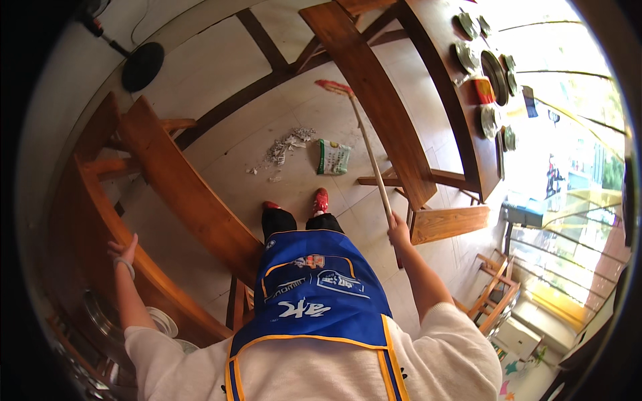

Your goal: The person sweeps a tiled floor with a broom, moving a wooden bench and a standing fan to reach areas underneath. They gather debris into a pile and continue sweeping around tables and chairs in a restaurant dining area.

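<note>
My right hand [399, 231] is closed around the upper part of a broom's long wooden handle [372, 155]. The red broom head [335, 87] is ahead of me, beside a wooden bench. Over the edge of the left wooden table [145, 278], my left hand [124, 250] has its fingers apart and holds nothing; whether it touches the wood is unclear. On the tiled floor in front of my red shoes lies a scattered heap of grey and white litter [288, 145]. A green and white printed plastic bag [333, 157] lies flat just right of the heap.
A long bench [185, 195] stands at left and another bench [376, 95] at right. Wrapped tableware [467, 57] and a red-yellow box [483, 91] sit on the right table [436, 55]. A black round fan base [143, 66] is by the wall. Wooden chairs [494, 290] stand lower right.
</note>
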Motion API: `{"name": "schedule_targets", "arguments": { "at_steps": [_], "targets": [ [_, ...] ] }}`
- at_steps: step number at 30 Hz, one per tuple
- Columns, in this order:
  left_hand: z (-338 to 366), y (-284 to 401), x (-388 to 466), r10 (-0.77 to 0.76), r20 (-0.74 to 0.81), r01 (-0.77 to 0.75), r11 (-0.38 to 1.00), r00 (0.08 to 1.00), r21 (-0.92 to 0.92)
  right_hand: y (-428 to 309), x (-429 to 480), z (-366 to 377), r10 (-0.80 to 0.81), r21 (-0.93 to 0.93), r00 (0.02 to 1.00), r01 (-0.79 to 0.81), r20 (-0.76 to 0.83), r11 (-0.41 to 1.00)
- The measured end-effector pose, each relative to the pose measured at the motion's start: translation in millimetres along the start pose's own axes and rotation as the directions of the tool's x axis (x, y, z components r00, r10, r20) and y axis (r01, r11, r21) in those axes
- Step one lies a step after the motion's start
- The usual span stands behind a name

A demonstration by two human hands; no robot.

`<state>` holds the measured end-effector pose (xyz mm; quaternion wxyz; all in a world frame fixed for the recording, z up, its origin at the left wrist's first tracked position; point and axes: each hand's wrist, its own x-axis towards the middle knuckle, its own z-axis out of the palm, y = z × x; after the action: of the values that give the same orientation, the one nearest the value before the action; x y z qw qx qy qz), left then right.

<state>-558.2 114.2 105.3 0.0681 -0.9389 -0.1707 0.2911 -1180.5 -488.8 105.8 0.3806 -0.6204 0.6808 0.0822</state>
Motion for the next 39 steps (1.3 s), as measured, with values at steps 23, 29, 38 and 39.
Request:
{"name": "schedule_targets", "arguments": {
  "at_steps": [23,29,38,39],
  "targets": [
    [395.7,20.8,-374.7,0.572,0.417,-0.264,0.76,0.706,-0.594,171.1,-125.4,-141.8,0.052,-0.187,0.933,0.017,0.356,0.982],
    [419.4,-24.4,-465.5,0.424,0.306,-0.044,0.641,0.853,-0.766,96.4,31.3,-67.3,-0.269,-0.29,0.891,0.384,0.367,0.877],
    [479.2,-136.0,-588.7,0.415,0.449,-0.142,0.839,0.791,-0.525,103.6,67.3,-59.4,-0.396,-0.497,0.748,0.655,0.532,0.569],
    [485.6,-141.1,-603.0,0.428,0.432,-0.15,0.826,0.794,-0.543,135.1,52.5,-71.8,-0.343,-0.564,0.769,0.633,0.54,0.53]
  ]
}}
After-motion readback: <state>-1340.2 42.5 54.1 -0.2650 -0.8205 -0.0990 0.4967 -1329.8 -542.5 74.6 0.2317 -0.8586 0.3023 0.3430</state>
